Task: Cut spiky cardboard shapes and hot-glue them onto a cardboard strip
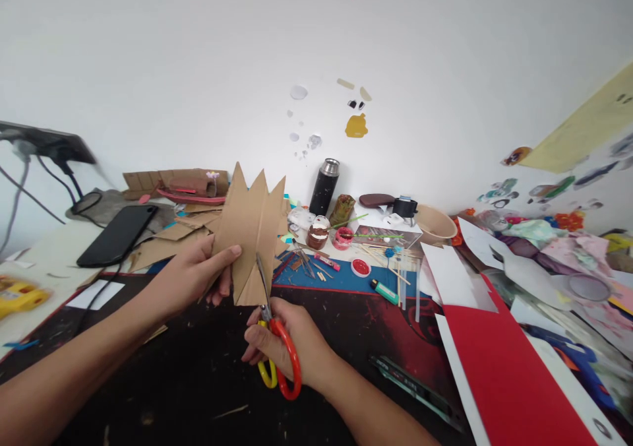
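Far left: black power strip (49,144) with cables plugged in, by the wall. Yellow tool (22,295) on the table below it, partly out of frame. Phone (117,236) lies right of that, white paper scrap (95,294) near its lower end. Cardboard scraps (173,241) piled behind left hand (210,271). Left hand grips cardboard (252,235) at its left edge, thumb on the near face; piece is upright, zigzag teeth on top, V lines near the bottom. Right hand (284,340) holds scissors (270,320), fingers at the red and yellow handles, blades up at the cardboard's lower right part. Black flask (324,187) stands behind, against the wall side. Right of it, brown jar (318,233), then pink jar (343,237). Red lid (361,267) on blue mat (326,276), green glue stick (384,292) just beside the mat's right part. Cutter (415,390) lies on the dark mat (198,373), nearer the camera. Beige bowl (435,223) farther back. Far right: red sheet (499,373), then blue glue gun (576,360), partly under clutter.
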A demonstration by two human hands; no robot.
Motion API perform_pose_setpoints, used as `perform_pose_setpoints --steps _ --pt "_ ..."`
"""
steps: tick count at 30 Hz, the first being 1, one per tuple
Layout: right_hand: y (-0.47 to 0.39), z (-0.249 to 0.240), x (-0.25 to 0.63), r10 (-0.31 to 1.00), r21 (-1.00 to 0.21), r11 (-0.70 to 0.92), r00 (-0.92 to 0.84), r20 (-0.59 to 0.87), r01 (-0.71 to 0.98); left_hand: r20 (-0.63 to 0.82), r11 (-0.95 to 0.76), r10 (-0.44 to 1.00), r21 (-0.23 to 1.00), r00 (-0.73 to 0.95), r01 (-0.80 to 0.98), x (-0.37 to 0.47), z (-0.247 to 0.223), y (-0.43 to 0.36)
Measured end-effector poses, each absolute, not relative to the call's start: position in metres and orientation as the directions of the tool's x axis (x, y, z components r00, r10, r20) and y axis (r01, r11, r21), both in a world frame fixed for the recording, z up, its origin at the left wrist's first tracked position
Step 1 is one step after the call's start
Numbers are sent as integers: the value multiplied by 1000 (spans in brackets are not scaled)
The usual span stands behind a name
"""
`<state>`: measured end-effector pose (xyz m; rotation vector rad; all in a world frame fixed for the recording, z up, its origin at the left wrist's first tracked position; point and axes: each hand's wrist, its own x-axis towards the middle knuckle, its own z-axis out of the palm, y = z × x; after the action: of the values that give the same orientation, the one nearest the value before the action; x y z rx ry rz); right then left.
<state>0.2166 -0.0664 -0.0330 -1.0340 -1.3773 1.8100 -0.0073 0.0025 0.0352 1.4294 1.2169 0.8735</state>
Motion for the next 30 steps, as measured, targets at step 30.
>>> perform_pose_setpoints --steps 30 --pt "-75 -34 208 883 -964 -222 -389 -262 145 -72 35 974 985 216 170 0 24 1"
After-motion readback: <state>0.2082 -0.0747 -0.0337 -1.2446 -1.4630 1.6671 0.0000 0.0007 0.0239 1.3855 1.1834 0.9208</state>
